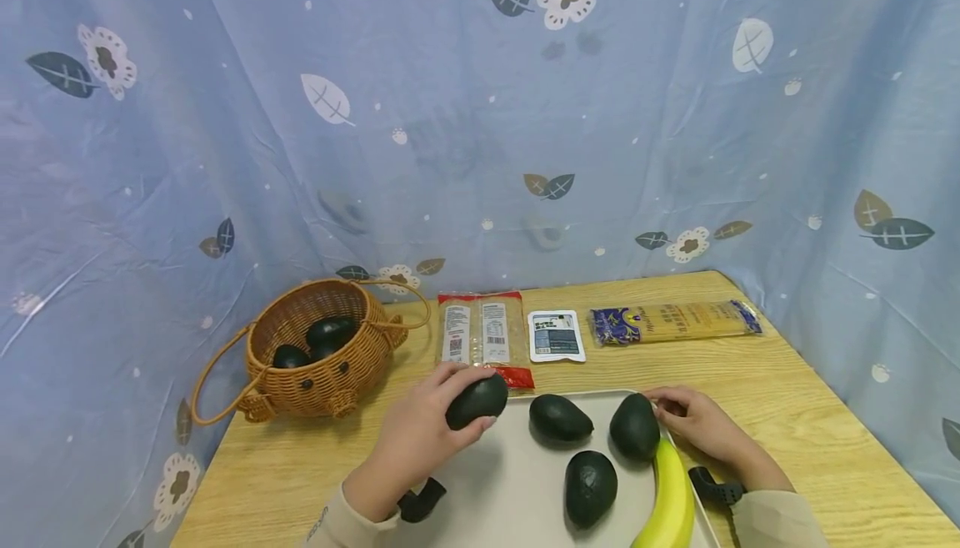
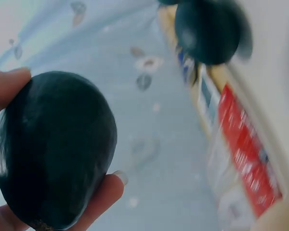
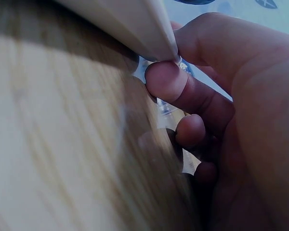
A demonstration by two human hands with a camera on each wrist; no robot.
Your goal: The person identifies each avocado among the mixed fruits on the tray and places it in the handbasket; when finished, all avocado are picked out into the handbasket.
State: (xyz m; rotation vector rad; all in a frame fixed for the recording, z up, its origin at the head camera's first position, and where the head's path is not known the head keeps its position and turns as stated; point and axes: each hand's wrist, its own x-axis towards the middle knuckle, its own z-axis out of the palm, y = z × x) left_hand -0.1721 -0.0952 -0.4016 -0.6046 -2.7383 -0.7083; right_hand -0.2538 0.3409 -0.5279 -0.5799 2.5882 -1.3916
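Observation:
My left hand (image 1: 423, 424) grips a dark green avocado (image 1: 477, 401) above the left part of the white tray (image 1: 487, 502); in the left wrist view the avocado (image 2: 58, 149) fills the space between thumb and fingers. On the tray lie three more avocados, one at the middle (image 1: 560, 419), one nearer (image 1: 590, 490) and one by the right corner (image 1: 635, 427). A yellow banana (image 1: 670, 498) lies along the tray's right side. My right hand (image 1: 693, 421) pinches the tray's far right corner, thumb and curled index finger at the rim (image 3: 166, 38) in the right wrist view.
A wicker basket (image 1: 318, 385) with avocados inside stands at the left on the wooden table (image 1: 806, 427). Behind the tray lie a red-edged clear packet (image 1: 483, 331), a small white pack (image 1: 555, 335) and a yellow noodle packet (image 1: 675, 323). A blue patterned curtain (image 1: 465, 156) surrounds the table.

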